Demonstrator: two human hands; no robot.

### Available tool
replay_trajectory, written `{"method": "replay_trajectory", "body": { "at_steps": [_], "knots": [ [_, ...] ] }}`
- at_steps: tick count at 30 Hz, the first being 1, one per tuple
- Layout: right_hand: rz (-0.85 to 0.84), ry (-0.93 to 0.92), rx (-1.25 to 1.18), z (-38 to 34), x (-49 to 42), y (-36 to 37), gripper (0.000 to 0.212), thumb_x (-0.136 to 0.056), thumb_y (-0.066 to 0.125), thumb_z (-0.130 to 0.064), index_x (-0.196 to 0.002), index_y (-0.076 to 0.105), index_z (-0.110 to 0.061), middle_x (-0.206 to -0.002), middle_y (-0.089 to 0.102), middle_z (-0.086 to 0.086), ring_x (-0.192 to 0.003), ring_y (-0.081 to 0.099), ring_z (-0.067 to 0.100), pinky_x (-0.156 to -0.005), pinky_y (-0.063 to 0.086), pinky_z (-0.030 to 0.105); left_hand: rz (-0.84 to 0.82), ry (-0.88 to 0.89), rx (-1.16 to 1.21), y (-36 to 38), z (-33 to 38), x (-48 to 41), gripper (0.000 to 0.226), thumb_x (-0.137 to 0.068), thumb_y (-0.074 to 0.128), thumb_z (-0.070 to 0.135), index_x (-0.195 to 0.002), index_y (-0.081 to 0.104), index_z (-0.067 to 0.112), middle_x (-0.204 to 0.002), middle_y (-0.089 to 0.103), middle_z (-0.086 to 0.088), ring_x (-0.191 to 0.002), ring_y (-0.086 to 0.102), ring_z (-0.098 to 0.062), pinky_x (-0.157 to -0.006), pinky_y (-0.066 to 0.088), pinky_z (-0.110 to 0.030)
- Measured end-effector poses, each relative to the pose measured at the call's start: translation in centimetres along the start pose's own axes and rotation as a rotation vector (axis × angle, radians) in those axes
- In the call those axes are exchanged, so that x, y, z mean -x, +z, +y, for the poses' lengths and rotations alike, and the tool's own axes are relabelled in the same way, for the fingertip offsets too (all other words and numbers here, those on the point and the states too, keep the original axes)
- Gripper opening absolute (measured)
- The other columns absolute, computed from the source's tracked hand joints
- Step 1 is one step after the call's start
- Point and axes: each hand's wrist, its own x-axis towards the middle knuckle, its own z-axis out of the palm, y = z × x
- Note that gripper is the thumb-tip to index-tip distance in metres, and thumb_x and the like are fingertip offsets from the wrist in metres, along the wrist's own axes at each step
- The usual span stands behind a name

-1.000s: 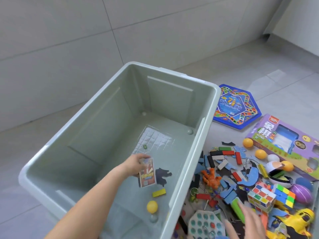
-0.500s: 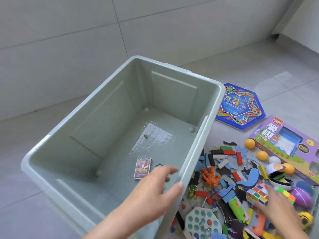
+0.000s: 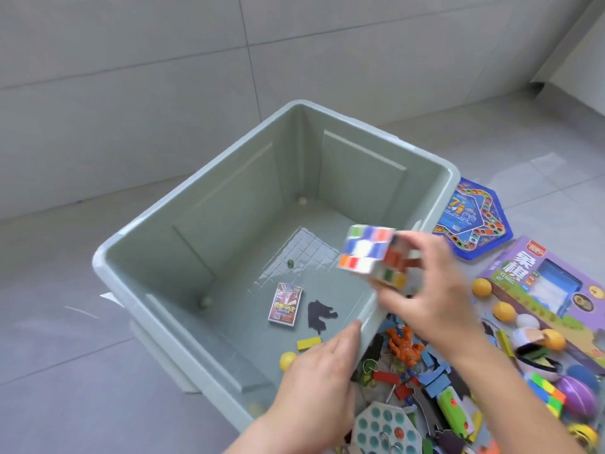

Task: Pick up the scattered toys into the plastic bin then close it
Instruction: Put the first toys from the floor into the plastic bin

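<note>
A grey-green plastic bin (image 3: 170,224) stands open on the floor, no lid in view. On its bottom lie a card box (image 3: 284,304), a black puzzle piece (image 3: 319,314), a yellow block (image 3: 308,343) and a yellow ball (image 3: 287,360). My right hand (image 3: 435,290) grips a colourful puzzle cube (image 3: 371,253) above the bin's right rim. My left hand (image 3: 322,381), fingers straight, hovers over the same rim nearer to me, holding nothing. Scattered toys lie right of the bin, among them an orange figure (image 3: 404,345).
A blue hexagonal game board (image 3: 471,221) and a purple toy box (image 3: 550,290) lie on the floor at right, with yellow balls (image 3: 481,286), a second colourful cube (image 3: 545,393), a purple egg (image 3: 577,396) and a peg board (image 3: 383,430). A tiled wall stands behind.
My right hand picked the puzzle cube out of the toy pile and carried it up over the bin's right rim. My left hand drew back from inside the bin toward the rim.
</note>
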Motion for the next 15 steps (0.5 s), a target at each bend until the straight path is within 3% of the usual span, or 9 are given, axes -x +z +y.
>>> {"method": "replay_trajectory", "body": {
  "at_steps": [2,5,8,10,12,14,15],
  "knots": [
    [-0.240,-0.094,0.242,-1.1,-2.0,2.9,0.060,-0.066,0.074,-0.026,-0.121,0.048,-0.020,-0.115,0.051,-0.004,-0.105,0.051,0.019,-0.085,0.045,0.030,-0.022,0.016,0.000,-0.4,-0.1,-0.3,0.078,-0.081,0.042,0.012,-0.150,0.008,0.025,-0.145,0.039,0.008,-0.120,0.044,-0.021,-0.092,0.038,-0.029],
    [-0.552,-0.017,0.496,-1.1,-3.8,5.6,0.058,-0.073,0.066,-0.039,-0.125,0.042,-0.030,-0.124,0.046,-0.008,-0.114,0.045,0.018,-0.087,0.041,0.033,-0.051,0.041,-0.033,-0.9,-0.2,-0.4,0.078,-0.081,0.041,0.009,-0.150,0.008,0.025,-0.140,0.043,0.004,-0.114,0.047,-0.026,-0.086,0.039,-0.032],
    [-0.658,0.037,0.578,-0.9,-4.4,6.1,0.061,-0.078,0.063,-0.041,-0.132,0.036,-0.032,-0.135,0.040,-0.007,-0.121,0.041,0.019,-0.091,0.039,0.035,-0.056,0.049,-0.029,-0.7,-0.7,-0.4,0.079,-0.078,0.040,0.010,-0.149,0.010,0.027,-0.140,0.043,0.007,-0.115,0.048,-0.025,-0.087,0.041,-0.032],
    [-0.492,-0.014,0.501,-0.4,-3.9,5.3,0.062,-0.081,0.062,-0.043,-0.136,0.037,-0.030,-0.141,0.038,-0.004,-0.126,0.039,0.020,-0.099,0.036,0.036,-0.062,0.062,-0.032,-0.8,-0.9,-0.4,0.079,-0.077,0.039,0.013,-0.149,0.010,0.029,-0.141,0.042,0.009,-0.117,0.049,-0.024,-0.088,0.044,-0.033],
    [-0.140,-0.023,0.331,0.6,-2.6,3.3,0.055,-0.082,0.063,-0.037,-0.132,0.047,-0.022,-0.136,0.046,0.003,-0.123,0.044,0.021,-0.102,0.037,0.037,-0.047,0.063,-0.070,-0.9,-1.4,-0.4,0.078,-0.078,0.040,0.015,-0.148,0.009,0.031,-0.141,0.041,0.010,-0.116,0.049,-0.023,-0.087,0.046,-0.035],
    [0.166,0.101,0.211,3.6,0.0,0.5,0.044,-0.083,0.062,-0.031,-0.125,0.054,-0.016,-0.127,0.052,0.006,-0.118,0.048,0.021,-0.099,0.039,0.036,-0.048,0.071,-0.123,-1.1,-2.1,-0.5,0.074,-0.081,0.040,0.016,-0.146,0.008,0.032,-0.142,0.040,0.012,-0.114,0.049,-0.022,-0.085,0.046,-0.035],
    [0.220,0.224,0.200,5.6,1.7,-0.8,0.042,-0.084,0.060,-0.030,-0.123,0.054,-0.016,-0.125,0.052,0.006,-0.117,0.048,0.022,-0.098,0.039,0.036,-0.058,0.071,-0.151,-1.3,-2.3,-0.6,0.073,-0.082,0.039,0.016,-0.145,0.008,0.033,-0.141,0.041,0.013,-0.113,0.050,-0.022,-0.084,0.047,-0.034]
  ]
}}
